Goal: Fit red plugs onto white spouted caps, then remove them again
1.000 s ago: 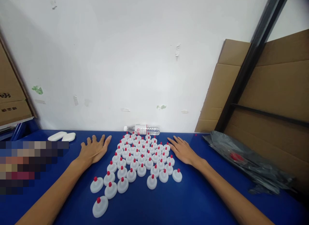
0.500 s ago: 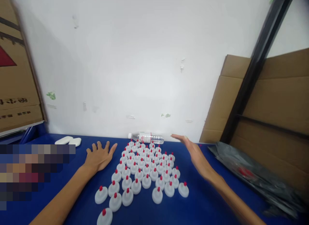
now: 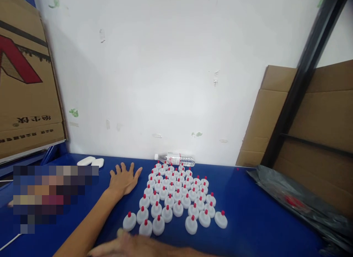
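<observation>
Several white caps with red tips stand in rows on the blue table. My left hand lies flat on the table just left of the caps, fingers spread, holding nothing. My right hand is a blurred shape low at the bottom edge, in front of the nearest caps; its fingers are smeared by motion. A clear water bottle lies on its side against the wall behind the caps.
A printed cardboard box stands at the left. Flat cardboard and a black post lean at the right, with a black plastic bag below. Two white oval pieces lie at the back left.
My right hand lifted off the table beside the caps and swung back and across to the bottom edge. The view shifted left and up. My left hand stayed flat.
</observation>
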Available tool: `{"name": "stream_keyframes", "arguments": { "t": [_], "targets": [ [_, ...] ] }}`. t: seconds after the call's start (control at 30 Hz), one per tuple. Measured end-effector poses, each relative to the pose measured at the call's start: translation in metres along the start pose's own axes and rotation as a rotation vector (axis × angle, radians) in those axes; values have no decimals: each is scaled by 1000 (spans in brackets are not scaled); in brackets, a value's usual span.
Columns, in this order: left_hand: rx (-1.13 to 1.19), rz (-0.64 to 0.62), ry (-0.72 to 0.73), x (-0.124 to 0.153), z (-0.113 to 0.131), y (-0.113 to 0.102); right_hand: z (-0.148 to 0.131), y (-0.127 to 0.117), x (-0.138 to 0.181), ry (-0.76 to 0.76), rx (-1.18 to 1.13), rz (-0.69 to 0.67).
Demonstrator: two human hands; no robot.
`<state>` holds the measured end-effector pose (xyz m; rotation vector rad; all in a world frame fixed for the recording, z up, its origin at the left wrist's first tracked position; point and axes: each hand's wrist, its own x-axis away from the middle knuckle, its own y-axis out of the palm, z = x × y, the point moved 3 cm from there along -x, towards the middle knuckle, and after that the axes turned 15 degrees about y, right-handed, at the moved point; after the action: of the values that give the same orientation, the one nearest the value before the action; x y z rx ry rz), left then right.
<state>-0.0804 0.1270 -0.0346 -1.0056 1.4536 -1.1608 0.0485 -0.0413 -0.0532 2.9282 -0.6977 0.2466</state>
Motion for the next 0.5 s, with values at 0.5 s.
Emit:
{"name": "stream_keyframes", "arguments": {
  "t": [0.5],
  "targets": [
    [41,62,11,2,0,-6,-46,-114,73,-1,-43,221]
  ]
}}
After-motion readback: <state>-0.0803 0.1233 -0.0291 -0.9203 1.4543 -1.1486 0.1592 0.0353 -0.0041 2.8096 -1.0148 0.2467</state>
